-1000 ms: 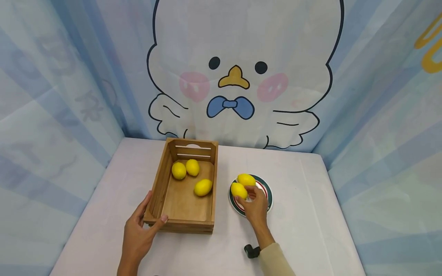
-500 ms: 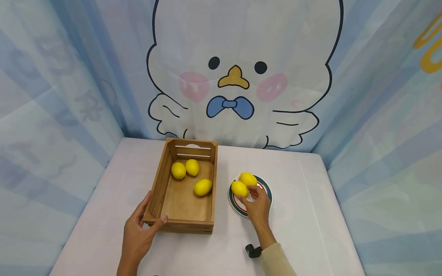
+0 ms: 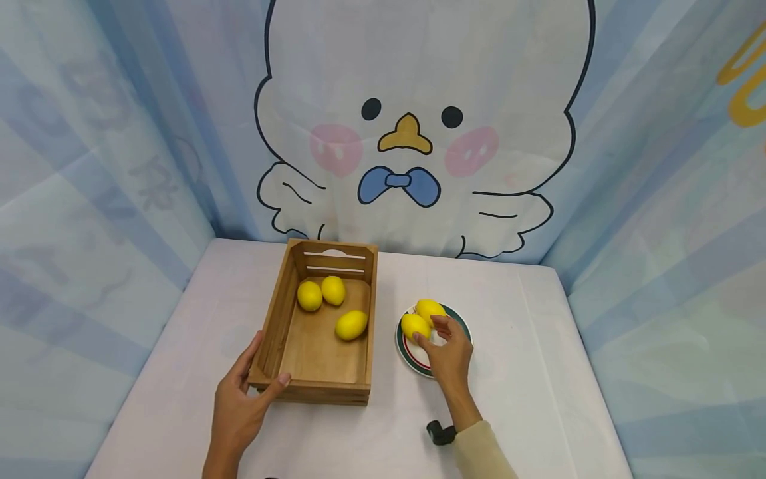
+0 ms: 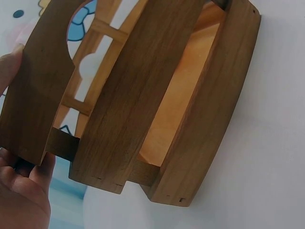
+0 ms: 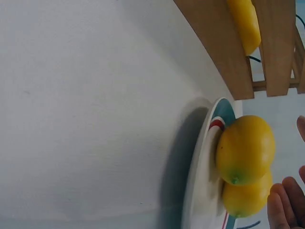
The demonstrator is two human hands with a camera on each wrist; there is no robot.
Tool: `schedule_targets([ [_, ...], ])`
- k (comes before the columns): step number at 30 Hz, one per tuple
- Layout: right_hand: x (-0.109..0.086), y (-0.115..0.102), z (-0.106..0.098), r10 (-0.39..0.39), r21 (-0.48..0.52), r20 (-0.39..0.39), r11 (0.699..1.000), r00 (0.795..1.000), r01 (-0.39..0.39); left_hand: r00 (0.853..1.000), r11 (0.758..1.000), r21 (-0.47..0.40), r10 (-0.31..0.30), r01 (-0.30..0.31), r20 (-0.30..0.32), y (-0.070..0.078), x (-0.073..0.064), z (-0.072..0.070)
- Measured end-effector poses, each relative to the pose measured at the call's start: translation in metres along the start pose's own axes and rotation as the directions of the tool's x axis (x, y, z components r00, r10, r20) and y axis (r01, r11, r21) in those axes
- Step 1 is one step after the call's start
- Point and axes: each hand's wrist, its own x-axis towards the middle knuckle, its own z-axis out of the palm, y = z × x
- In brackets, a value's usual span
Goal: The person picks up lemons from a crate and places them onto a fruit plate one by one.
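At the near left corner of a slatted wooden crate [image 3: 317,394], my left hand [image 3: 236,412] grips the rim, thumb over the front edge and fingers along the side. Inside the crate lie three lemons [image 3: 351,325]. A white plate with a green rim [image 3: 405,356] stands to its right, bearing two lemons: a nearer one [image 3: 415,326] and a farther one [image 3: 431,309]. Over the plate hovers my right hand [image 3: 450,359], thumb and fingers parted, holding nothing. In the right wrist view its fingers [image 5: 279,210] are beside the lemons [image 5: 245,150], with a small gap.
A white cloth [image 3: 526,399] covers the table. Printed curtains [image 3: 676,266] enclose it at the back and on both sides. A small black device [image 3: 441,434] sits at the right wrist, by the beige sleeve [image 3: 483,452].
The nearer lemon on the plate has shifted slightly right and back, the farther one too. My right hand has let go and drawn a little rightward. The left hand and crate have not moved.
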Motion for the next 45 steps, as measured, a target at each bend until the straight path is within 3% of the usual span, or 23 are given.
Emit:
schedule_targets([
  [18,0.013,-0.044,-0.012,-0.063,0.036,0.066,0.998,0.996,0.06,1.0,1.0,-0.002,0.022,-0.022,0.002,-0.002,0.001,0.0],
  [27,0.019,-0.064,-0.016,-0.152,0.101,0.146,0.985,0.978,0.138,1.0,1.0,0.003,0.016,-0.016,0.004,-0.002,0.001,0.0],
  [36,0.023,-0.083,-0.019,-0.236,0.161,0.25,0.967,0.939,0.2,1.0,1.0,0.001,0.004,-0.004,0.003,-0.002,0.001,-0.001],
  [45,0.029,-0.098,-0.021,-0.342,0.186,0.36,0.938,0.868,0.292,1.0,1.0,0.0,0.012,-0.012,0.001,-0.003,0.001,-0.001],
])
